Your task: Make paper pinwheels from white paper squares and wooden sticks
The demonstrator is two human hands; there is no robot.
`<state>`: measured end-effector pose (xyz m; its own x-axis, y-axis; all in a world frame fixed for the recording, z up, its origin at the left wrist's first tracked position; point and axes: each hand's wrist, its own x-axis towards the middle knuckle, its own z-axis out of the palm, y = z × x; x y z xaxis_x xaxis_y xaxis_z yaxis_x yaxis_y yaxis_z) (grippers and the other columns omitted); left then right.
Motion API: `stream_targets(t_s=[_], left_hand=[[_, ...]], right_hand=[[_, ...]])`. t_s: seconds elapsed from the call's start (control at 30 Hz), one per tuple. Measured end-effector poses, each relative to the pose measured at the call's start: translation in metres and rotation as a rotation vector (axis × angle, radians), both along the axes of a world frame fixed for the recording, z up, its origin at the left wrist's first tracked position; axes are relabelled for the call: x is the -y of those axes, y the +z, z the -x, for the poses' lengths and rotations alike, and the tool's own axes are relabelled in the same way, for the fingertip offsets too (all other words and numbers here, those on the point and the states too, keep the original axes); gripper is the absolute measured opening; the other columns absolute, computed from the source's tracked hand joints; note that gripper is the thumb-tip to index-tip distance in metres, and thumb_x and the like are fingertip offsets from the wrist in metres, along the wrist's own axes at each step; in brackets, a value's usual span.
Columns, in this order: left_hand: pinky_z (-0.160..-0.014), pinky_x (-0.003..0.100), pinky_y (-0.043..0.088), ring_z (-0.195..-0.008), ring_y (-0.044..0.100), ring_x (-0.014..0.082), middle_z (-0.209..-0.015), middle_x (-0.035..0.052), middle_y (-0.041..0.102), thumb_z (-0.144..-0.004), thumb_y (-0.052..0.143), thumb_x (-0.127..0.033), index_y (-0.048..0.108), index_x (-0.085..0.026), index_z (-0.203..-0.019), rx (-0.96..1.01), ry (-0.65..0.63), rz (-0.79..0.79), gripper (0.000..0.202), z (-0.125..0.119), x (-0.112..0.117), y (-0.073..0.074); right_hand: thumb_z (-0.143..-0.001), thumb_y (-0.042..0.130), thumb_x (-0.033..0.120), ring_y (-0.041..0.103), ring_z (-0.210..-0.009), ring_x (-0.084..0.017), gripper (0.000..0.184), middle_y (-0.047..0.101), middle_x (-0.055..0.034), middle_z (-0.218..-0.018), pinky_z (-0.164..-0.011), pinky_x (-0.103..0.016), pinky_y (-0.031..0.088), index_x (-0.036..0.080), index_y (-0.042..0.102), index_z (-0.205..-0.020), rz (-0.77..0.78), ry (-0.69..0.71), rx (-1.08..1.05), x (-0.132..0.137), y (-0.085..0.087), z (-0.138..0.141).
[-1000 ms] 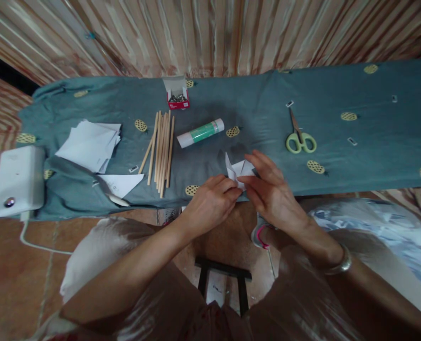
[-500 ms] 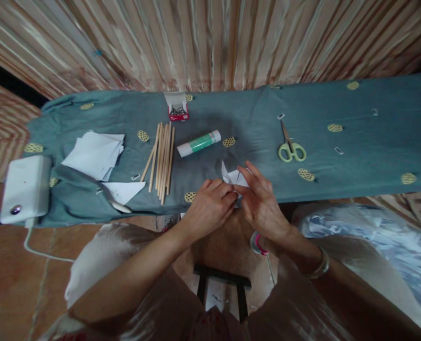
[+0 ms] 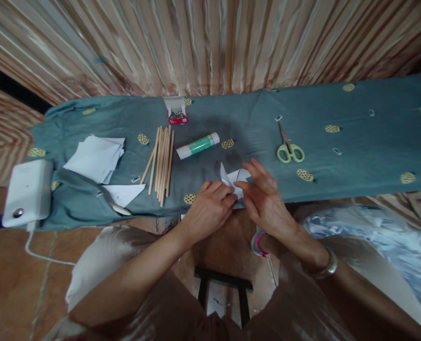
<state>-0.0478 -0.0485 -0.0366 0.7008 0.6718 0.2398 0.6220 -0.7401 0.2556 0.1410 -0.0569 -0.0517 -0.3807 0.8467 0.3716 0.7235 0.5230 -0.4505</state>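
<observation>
Head view showed both hands meeting at the near edge of the teal cloth (image 3: 338,151), just below the frame's centre. A small folded white paper piece (image 3: 232,177) sat between them, lying just beyond the fingertips, toward the top of the frame, with its points sticking up and to the left. The left hand (image 3: 210,208) had its fingers curled together, pinching the piece's lower left corner. The right hand (image 3: 267,203) closed thumb and forefinger on the right side, its other fingers spread flat above. Both hands were equally close to it. A glue stick (image 3: 198,145) lay up-left of the piece, with wooden sticks (image 3: 161,158) further left and green scissors (image 3: 290,150) to the upper right.
</observation>
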Motion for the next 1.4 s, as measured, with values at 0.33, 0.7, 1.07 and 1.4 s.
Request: stream_targets(t_s=[0.33, 0.7, 1.07, 1.4], left_hand=[[-0.074, 0.035, 0.039, -0.088, 0.054, 0.0216, -0.092, 0.0058, 0.065, -0.093, 0.052, -0.021, 0.066, -0.014, -0.100, 0.006, -0.003, -0.019, 0.017, 0.000, 0.000, -0.002], [-0.074, 0.035, 0.039, -0.087, 0.054, 0.0210, -0.092, 0.0062, 0.065, -0.093, 0.050, -0.020, 0.064, -0.014, -0.103, -0.001, -0.001, -0.005, 0.018, 0.003, 0.002, -0.001], [-0.075, 0.036, 0.040, -0.089, 0.055, 0.0212, -0.095, 0.0064, 0.065, -0.095, 0.049, -0.021, 0.064, -0.014, -0.103, 0.000, -0.006, -0.004, 0.019, 0.003, 0.003, -0.002], [-0.073, 0.036, 0.039, -0.086, 0.054, 0.0214, -0.090, 0.0066, 0.064, -0.094, 0.049, -0.021, 0.065, -0.014, -0.098, -0.016, -0.008, -0.021, 0.018, 0.003, 0.002, -0.002]], right_hand=[[-0.093, 0.043, 0.015, 0.027, -0.144, -0.031, 0.024, 0.045, -0.0106, -0.147, -0.105, -0.056, 0.036, 0.021, 0.063, -0.103, -0.029, 0.010, 0.122, -0.001, -0.002, 0.009], [-0.093, 0.038, 0.014, 0.027, -0.144, -0.030, 0.034, 0.043, -0.0064, -0.149, -0.104, -0.058, 0.040, 0.028, 0.057, -0.117, -0.034, -0.008, 0.089, 0.002, -0.005, 0.010], [-0.090, 0.042, 0.014, 0.029, -0.143, -0.031, 0.034, 0.043, -0.0061, -0.147, -0.105, -0.057, 0.038, 0.028, 0.060, -0.116, -0.048, 0.001, 0.068, 0.001, -0.002, 0.009], [-0.094, 0.042, 0.015, 0.033, -0.141, -0.030, 0.024, 0.050, -0.0122, -0.140, -0.102, -0.052, 0.041, 0.021, 0.061, -0.106, -0.091, -0.001, 0.106, 0.003, -0.007, 0.015]])
